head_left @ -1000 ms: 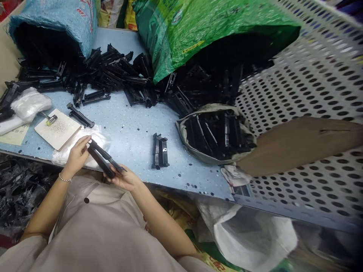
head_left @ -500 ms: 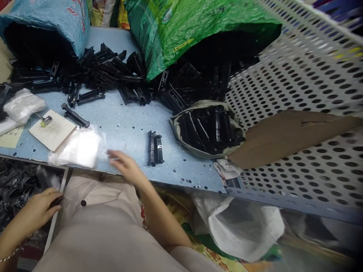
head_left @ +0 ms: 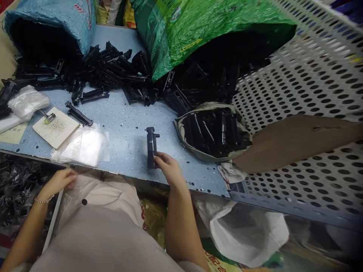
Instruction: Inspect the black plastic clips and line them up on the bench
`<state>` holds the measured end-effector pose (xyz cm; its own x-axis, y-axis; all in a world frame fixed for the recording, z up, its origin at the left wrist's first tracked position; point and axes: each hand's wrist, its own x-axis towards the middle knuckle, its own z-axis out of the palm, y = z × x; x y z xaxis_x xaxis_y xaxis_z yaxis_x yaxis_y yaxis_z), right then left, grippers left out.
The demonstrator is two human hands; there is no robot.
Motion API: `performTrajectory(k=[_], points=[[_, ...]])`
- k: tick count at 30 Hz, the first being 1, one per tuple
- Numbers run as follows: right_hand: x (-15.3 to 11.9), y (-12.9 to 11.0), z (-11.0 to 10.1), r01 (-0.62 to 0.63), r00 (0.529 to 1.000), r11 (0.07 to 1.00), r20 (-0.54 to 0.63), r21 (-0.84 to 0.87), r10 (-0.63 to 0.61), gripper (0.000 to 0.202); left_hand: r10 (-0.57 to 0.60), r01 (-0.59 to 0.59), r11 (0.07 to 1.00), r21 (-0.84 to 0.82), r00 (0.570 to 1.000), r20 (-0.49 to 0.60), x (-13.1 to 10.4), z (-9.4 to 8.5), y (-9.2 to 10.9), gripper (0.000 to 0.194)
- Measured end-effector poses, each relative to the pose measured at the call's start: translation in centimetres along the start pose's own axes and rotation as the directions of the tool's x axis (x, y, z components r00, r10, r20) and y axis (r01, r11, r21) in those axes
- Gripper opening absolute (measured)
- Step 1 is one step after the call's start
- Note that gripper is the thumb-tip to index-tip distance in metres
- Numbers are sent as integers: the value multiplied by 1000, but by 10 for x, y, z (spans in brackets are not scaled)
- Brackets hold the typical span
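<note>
My right hand (head_left: 171,170) pinches the lower end of a black plastic bracket-like part (head_left: 151,145) near the table's front edge. The part is long and narrow, with a short peg sticking out at its upper right. My left hand (head_left: 61,180) is just off the front edge, above the bin side, with nothing visible in it; its fingers reach loosely to the right and are slightly blurred. Nearest to it on the table lies a stack of clear plastic bags (head_left: 82,147). A small white board (head_left: 56,128) with a metal-and-yellow piece on it lies behind the bags.
Black parts (head_left: 110,71) pile up before a blue sack (head_left: 51,19) and a green sack (head_left: 181,41). An olive fabric bag (head_left: 184,141) of similar parts stands at right, beside brown cardboard (head_left: 297,139) and a perforated white panel (head_left: 326,68). Below left is black plastic scrap (head_left: 17,189).
My right hand has moved right from the clear bags and taken hold of the black part, which is now turned. My left hand has risen and moved right; the blurred clear plastic near it is gone.
</note>
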<state>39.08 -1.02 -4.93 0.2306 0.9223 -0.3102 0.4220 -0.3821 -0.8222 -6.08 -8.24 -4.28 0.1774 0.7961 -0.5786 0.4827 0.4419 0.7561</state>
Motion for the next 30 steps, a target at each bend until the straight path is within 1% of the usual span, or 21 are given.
performTrajectory(k=[1,2,3,4,5,6,7,8,10,13,16,18,20,21,22,23,25,26,28,29,30], points=[[-3,-10,13,1,999,991,48,135,-7,45,130,-131,991,-30,991,-19,13,9,29,32],[-7,-20,27,-16,994,961,105,274,-14,46,269,-270,963,4,956,-115,27,20,58,32],[-9,-31,41,-49,986,916,166,399,-20,44,400,-384,917,110,891,-218,43,33,84,29],[-12,-42,53,-91,974,866,224,492,-25,41,494,-431,866,253,814,-306,60,46,105,28],[-14,-51,63,-134,961,826,276,548,-27,38,541,-415,829,375,765,-350,75,57,121,28],[-15,-59,70,-173,948,793,317,584,-26,36,561,-384,804,454,743,-365,89,65,131,22],[-16,-65,75,-205,938,765,346,610,-25,34,560,-354,793,496,742,-367,100,69,136,14],[-17,-70,78,-228,930,742,365,631,-25,32,550,-338,792,509,757,-352,108,70,136,9],[-18,-75,81,-277,911,703,412,655,-26,28,523,-361,820,444,789,-323,114,62,129,12],[-16,-80,92,-382,840,636,539,670,-63,27,459,-427,888,168,814,-357,110,45,115,10],[-11,-87,115,-476,758,575,642,665,-116,28,387,-453,887,-95,839,-382,102,38,109,23],[-5,-89,130,-510,746,536,656,673,-113,24,339,-446,867,-224,856,-391,98,37,107,27],[1,-87,138,-519,773,491,629,699,-78,21,300,-455,831,-321,851,-431,92,34,106,28],[4,-85,138,-516,791,471,610,715,-59,21,310,-484,815,-319,828,-467,89,32,104,27],[5,-82,137,-512,805,458,592,727,-41,21,351,-526,808,-266,792,-499,85,29,103,24],[5,-79,133,-509,813,456,582,730,-25,22,421,-567,808,-162,747,-515,82,27,103,17],[1,-74,123,-491,826,482,563,726,-7,23,582,-593,793,138,672,-459,78,25,102,5],[-4,-73,117,-466,840,503,543,728,-7,23,637,-574,769,282,657,-402,77,24,101,16],[-16,-70,105,-412,861,538,507,736,-35,27,671,-517,727,451,675,-308,80,26,101,35],[-24,-69,100,-403,853,546,518,734,-66,30,662,-498,727,472,690,-293,82,26,101,41],[-31,-67,96,-421,824,553,558,719,-99,33,647,-489,740,463,705,-290,84,27,101,45]])
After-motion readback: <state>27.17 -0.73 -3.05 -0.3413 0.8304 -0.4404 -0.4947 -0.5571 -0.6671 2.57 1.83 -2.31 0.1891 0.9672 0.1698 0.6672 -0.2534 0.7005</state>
